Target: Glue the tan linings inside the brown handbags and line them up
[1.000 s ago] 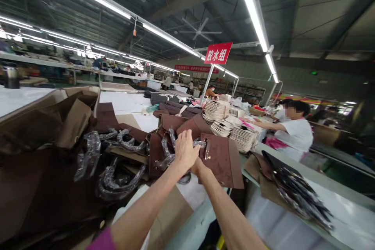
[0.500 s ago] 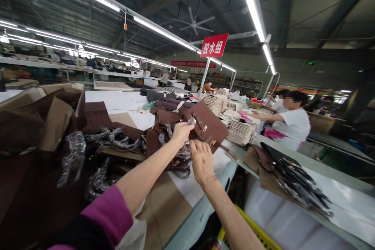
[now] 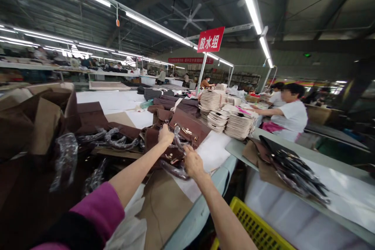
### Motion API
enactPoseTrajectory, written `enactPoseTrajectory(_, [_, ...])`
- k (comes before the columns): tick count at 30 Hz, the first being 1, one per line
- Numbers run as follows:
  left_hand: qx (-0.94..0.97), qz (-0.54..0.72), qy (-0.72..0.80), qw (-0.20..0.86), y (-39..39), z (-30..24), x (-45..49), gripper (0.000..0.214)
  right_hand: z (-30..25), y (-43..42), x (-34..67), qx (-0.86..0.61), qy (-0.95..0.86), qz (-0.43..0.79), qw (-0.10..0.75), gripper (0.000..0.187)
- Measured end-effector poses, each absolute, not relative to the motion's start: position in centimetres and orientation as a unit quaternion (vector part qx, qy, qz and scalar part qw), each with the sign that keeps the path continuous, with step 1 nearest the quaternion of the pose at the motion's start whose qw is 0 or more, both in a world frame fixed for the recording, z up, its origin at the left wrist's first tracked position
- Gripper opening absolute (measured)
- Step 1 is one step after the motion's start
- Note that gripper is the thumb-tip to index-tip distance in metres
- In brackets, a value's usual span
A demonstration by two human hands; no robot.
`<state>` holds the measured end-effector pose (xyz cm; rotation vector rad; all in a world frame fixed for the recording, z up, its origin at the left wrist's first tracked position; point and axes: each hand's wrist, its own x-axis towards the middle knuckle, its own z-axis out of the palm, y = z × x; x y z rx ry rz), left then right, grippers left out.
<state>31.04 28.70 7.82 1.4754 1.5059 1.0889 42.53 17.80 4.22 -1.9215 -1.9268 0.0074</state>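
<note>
In the head view, a brown bag panel (image 3: 190,123) with gold-coloured metal fittings lies on top of other brown bag pieces. A plastic-wrapped handle (image 3: 177,137) loops up from it between my hands. My right hand (image 3: 193,162) is closed on the lower right part of this handle. To the left of it, my left hand (image 3: 165,136) is closed over the brown pieces; its fingertips are hidden, so what it grips cannot be made out. Another wrapped handle (image 3: 175,171) hangs below my hands, over tan sheet material.
More brown pieces with wrapped handles (image 3: 120,140) are heaped on the left. Stacks of cream pieces (image 3: 240,125) stand beyond, near a co-worker in white (image 3: 288,113). Black bag pieces (image 3: 293,170) lie on the right-hand table. A yellow crate (image 3: 252,222) sits below the table edge.
The brown panel, held raised and tilted before, now lies lower on the pile. My left hand has moved left and down; my right hand has shifted slightly left. The view has turned slightly.
</note>
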Motion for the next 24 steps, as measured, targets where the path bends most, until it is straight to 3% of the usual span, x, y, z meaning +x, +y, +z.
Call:
enactPoseTrajectory(4, [0.661, 0.357, 0.585, 0.306, 26.6, 8.3, 33.1, 0.037, 4.3, 15.6, 46.3, -0.704, -0.663, 0.055, 0.247, 0.033])
enactPoseTrajectory(9, [0.715, 0.344, 0.564, 0.229, 23.0, 9.9, 34.4, 0.034, 3.9, 11.3, 47.9, -0.713, -0.633, 0.116, 0.279, 0.027])
enactPoseTrajectory(13, [0.761, 0.330, 0.510, 0.229, 18.7, 11.8, 35.9, 0.036, 2.6, 5.0, 46.9, -0.724, -0.597, 0.182, 0.294, 0.021])
enactPoseTrajectory(15, [0.779, 0.328, 0.463, 0.265, 14.7, 12.3, 37.4, 0.036, 2.0, 1.2, 47.1, -0.729, -0.576, 0.216, 0.301, 0.020])
enactPoseTrajectory(18, [0.753, 0.392, 0.323, 0.419, 6.7, 11.7, 39.1, 0.030, 1.0, -4.5, 50.1, -0.752, -0.526, 0.258, 0.303, 0.020])
enactPoseTrajectory(21, [0.747, 0.257, 0.232, 0.568, -1.6, 8.1, 38.9, 0.024, -0.6, -10.8, 56.2, -0.809, -0.426, 0.272, 0.300, 0.019])
enactPoseTrajectory(24, [0.756, 0.084, 0.215, 0.612, -7.0, 1.0, 38.6, 0.021, -3.2, -17.3, 62.5, -0.874, -0.281, 0.257, 0.301, 0.023])
